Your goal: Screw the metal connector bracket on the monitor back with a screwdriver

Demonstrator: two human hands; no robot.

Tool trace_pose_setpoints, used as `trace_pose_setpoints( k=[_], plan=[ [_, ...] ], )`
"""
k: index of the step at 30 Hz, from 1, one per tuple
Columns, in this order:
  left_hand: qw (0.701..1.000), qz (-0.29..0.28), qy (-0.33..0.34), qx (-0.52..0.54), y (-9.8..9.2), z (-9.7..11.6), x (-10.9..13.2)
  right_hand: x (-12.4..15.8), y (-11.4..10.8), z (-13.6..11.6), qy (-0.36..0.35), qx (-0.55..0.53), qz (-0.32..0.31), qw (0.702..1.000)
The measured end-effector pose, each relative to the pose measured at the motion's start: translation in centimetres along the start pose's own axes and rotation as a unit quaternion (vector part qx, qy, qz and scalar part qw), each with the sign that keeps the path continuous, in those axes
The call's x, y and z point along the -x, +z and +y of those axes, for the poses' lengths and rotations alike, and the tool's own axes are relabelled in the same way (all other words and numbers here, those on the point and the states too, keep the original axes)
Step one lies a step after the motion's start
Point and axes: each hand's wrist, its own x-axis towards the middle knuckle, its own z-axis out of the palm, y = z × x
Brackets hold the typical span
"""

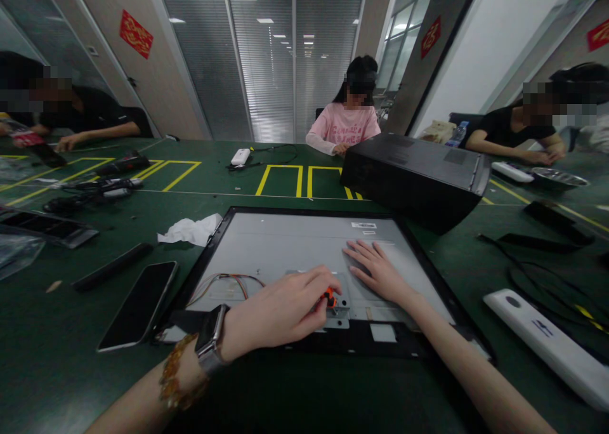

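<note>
A flat display panel (pixel 290 240) with a grey metal back and a black frame lies face down before me. My left hand (pixel 297 301) is closed over its lower middle, fingers pinching a small orange-and-black tool (pixel 329 296) that looks like a short screwdriver; most of it is hidden. Under the tool sits a metal bracket (pixel 343 301) with dark holes or screws. My right hand (pixel 378 272) rests open and flat on the panel's right half, fingers spread. Thin coloured wires (pixel 240 278) run across the panel's lower left.
A phone (pixel 140 304), a dark bar (pixel 111 266) and crumpled tissue (pixel 190 230) lie left of the panel. A large black casing (pixel 413 174) stands behind it. At right are a white device (pixel 547 345) and black cables (pixel 528 275). Several people sit around the green table (pixel 228 193).
</note>
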Motion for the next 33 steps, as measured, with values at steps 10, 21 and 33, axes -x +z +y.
trace_pose_setpoints(
  k=[10,21,33],
  plan=[
    [0.999,0.020,0.033,0.038,1.1,-0.3,0.1,0.0,0.2,0.1,-0.002,0.007,0.003,1.000],
    [0.998,0.009,0.008,0.064,0.9,0.0,0.0,0.0,-0.1,-0.1,0.002,0.000,-0.003,1.000],
    [0.998,0.041,0.026,0.045,1.2,-0.6,-0.1,0.0,0.2,0.1,-0.004,0.003,0.009,1.000]
  ],
)
